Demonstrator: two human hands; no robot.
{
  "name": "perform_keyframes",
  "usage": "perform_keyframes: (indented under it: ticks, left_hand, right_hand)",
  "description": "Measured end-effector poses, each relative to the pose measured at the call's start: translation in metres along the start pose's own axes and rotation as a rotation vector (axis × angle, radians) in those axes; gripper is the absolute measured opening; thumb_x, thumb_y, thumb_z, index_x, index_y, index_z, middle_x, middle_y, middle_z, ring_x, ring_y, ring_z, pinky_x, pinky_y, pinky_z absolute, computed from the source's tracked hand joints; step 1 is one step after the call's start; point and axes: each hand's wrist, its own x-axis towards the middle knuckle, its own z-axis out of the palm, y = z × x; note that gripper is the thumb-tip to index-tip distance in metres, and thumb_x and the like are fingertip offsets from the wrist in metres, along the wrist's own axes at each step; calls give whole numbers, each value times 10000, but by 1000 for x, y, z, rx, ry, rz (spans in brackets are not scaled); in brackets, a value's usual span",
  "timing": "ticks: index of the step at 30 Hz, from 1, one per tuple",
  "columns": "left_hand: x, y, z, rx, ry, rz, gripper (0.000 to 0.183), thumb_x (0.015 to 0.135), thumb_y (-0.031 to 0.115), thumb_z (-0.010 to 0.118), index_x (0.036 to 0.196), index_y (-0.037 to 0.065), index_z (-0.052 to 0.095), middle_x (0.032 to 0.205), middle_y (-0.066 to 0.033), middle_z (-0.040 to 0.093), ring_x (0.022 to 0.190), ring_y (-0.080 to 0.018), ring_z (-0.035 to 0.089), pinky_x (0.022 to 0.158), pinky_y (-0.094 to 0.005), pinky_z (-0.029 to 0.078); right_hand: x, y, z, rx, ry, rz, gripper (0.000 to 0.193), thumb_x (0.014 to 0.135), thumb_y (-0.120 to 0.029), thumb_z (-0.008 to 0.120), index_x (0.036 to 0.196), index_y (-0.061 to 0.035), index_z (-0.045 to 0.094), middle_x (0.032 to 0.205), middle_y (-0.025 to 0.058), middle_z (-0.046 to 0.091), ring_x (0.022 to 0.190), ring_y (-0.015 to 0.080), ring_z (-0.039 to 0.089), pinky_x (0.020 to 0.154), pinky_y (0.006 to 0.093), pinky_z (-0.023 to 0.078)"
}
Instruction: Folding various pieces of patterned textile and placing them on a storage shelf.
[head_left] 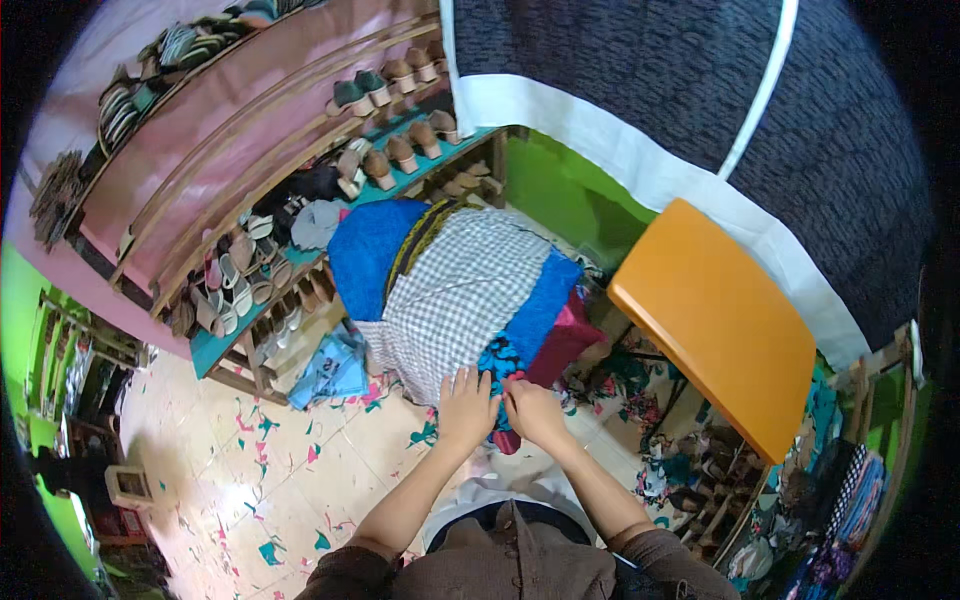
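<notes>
A bulky mound lies in front of me, draped with a grey-and-white checked cloth [465, 275], a bright blue cloth [370, 245] and a maroon cloth [565, 340]. At its near edge is a blue-and-black patterned cloth [500, 360] with red bits. My left hand [466, 405] rests palm down across the checked and patterned cloths, fingers stretched out. Close beside it, my right hand [533, 408] has its fingers bent in at the patterned cloth, seemingly pinching it; the fingertips are small in view. Below the hands hangs a red-pink piece of fabric [507, 440].
Wooden shelves [225, 345] with many shoes stand at the left and back. An orange board or tabletop [720, 320] rises at the right. Fabric scraps [265, 430] litter the tiled floor. A light-blue bundle [335, 365] lies by the shelf; clothes and shoes crowd the right.
</notes>
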Motion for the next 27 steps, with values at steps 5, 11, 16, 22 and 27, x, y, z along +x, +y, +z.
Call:
perform_keyframes:
  ticks: [5, 11, 16, 22, 27]
  left_hand:
    - [6, -41, 17, -60, -112, -65, 425, 783, 319, 536, 1109, 47, 524, 1071, -134, 548, 1046, -284, 497, 902, -449, 345]
    - [43, -53, 38, -351, -294, -262, 455, 787, 329, 545, 1144, 50, 498, 1079, -141, 539, 1033, -296, 508, 879, -430, 380]
    - [107, -39, 67, -498, -381, -355, 595, 767, 353, 586, 1243, 48, 402, 1234, -157, 428, 1053, -372, 477, 920, -457, 358]
    - [157, -39, 115, -202, -242, -319, 757, 673, 376, 677, 1280, 72, 343, 1237, -180, 382, 1107, -362, 412, 905, -496, 339]
    - [180, -46, 114, -321, -312, -462, 299, 706, 183, 602, 974, 61, 549, 949, -107, 550, 888, -296, 556, 750, -405, 451]
  right_hand:
    - [33, -4, 32, 227, -199, 38, 266, 820, -181, 473, 987, 1, 572, 892, 205, 606, 826, 337, 589, 737, 417, 462]
    - [104, 38, 57, 1227, -174, 892, 158, 805, -160, 473, 888, -75, 577, 811, 34, 567, 806, 164, 546, 772, 318, 417]
    - [144, 127, 86, 1376, -33, 1034, 63, 801, -192, 528, 826, -137, 508, 788, -16, 512, 811, 106, 483, 795, 302, 366]
    - [191, 155, 84, 1553, -187, 1136, 96, 794, -177, 586, 786, -116, 513, 788, 0, 549, 767, 129, 519, 793, 336, 405]
    - [220, 157, 66, 1585, -381, 1080, 119, 772, -69, 602, 730, -115, 501, 631, -15, 500, 570, 110, 498, 706, 338, 467]
